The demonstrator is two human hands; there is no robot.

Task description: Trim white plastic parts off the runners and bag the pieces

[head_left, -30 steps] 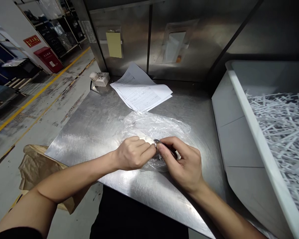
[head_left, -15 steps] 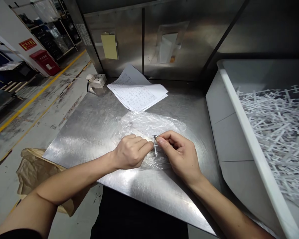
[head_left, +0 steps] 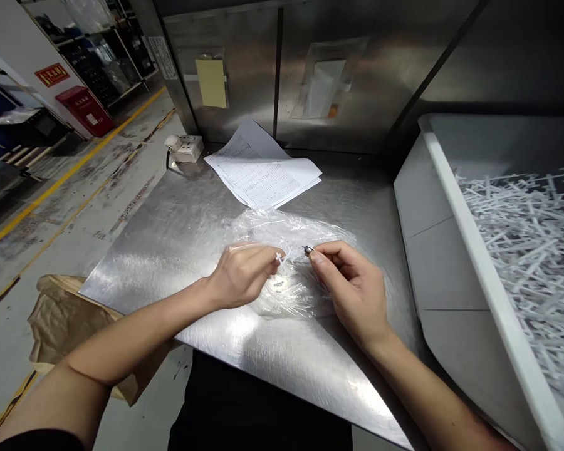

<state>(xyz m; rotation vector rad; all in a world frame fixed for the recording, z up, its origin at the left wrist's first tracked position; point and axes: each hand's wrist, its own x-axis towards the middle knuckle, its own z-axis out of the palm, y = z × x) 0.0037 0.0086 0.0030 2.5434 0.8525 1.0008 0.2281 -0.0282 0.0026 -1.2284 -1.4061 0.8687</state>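
My left hand (head_left: pixel 244 272) is closed, and a white cross-shaped plastic piece (head_left: pixel 279 257) juts from its fingertips. Pinched between thumb and forefinger of my right hand (head_left: pixel 352 285) is a small shiny dark metal piece (head_left: pixel 308 250), whose exact kind I cannot make out. A short gap separates the two held things. Beneath both hands a crumpled clear plastic bag (head_left: pixel 310 230) lies on the metal table (head_left: pixel 155 232). Small greyish bits (head_left: pixel 278 284) show on the bag near my left hand.
At the right stands a large grey bin (head_left: pixel 444 263) holding many white plastic sprues (head_left: pixel 536 250). Printed sheets (head_left: pixel 267 175) lie behind the bag, with a power socket (head_left: pixel 187 149) to their left. A brown paper bag (head_left: pixel 61 319) sits below the table's left edge.
My hands have drawn apart slightly, and the metal piece no longer meets the white plastic. My left hand has turned and shifted a little left; my right hand has moved slightly right.
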